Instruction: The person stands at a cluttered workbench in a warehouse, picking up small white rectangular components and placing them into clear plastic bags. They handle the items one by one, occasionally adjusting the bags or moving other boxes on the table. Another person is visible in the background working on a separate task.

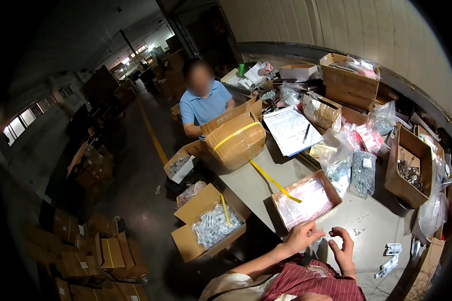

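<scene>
Your left hand point(302, 237) half hides a clear plastic scrap point(316, 245), its thumb and fingertips close together; whether that grip pinches anything cannot be told. Your right hand point(342, 247), just beside it, shows a spread grip, thumb and forefinger apart. Tiny parts point(359, 231) on the bench point(371, 213) are hard to make out; a taped box point(236, 140) partly covers a person point(206, 105) in blue. By your hands, toward the bench's near left corner, an open carton point(330, 210) contains pink-tinged plastic bags point(306, 199), overlapping beyond counting. Off the left edge, another carton point(186, 244) holds silver parts point(216, 226). Two metal brackets point(386, 267) lie toward the near right corner; one pen point(306, 133) rests on papers point(289, 128).
</scene>
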Available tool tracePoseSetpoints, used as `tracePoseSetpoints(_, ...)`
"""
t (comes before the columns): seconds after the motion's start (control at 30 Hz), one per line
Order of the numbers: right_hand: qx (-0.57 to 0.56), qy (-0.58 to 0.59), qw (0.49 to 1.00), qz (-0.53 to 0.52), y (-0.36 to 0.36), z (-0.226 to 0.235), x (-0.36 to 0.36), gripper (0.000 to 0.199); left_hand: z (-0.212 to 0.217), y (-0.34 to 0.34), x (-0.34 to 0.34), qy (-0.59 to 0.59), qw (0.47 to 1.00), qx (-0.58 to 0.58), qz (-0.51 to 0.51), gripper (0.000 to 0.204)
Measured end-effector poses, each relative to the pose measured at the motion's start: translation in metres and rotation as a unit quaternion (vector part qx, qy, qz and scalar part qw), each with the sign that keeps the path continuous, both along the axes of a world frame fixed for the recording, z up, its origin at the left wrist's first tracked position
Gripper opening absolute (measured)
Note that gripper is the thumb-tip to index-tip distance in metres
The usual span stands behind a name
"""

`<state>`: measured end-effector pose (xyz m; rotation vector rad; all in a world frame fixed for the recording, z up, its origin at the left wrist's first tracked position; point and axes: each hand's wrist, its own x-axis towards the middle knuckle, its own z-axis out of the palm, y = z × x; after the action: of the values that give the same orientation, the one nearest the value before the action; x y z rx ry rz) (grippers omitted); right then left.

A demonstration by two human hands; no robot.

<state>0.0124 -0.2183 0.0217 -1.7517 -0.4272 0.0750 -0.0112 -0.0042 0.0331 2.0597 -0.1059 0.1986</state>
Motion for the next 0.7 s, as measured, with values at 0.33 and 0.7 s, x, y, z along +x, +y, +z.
tracePoseSetpoints(0.33, -0.142, -0.234, 0.960, 0.063, 0.001, 0.032, -0.001, 0.044, -0.012, -0.020, 0.001, -0.070, 0.994, 0.009, -0.084, 0.024)
tracePoseSetpoints(0.7, -0.112, -0.008, 0.970, 0.215, -0.014, 0.002, 0.007, 0.054, -0.010, -0.019, -0.007, -0.051, 0.987, 0.099, -0.119, 0.051)
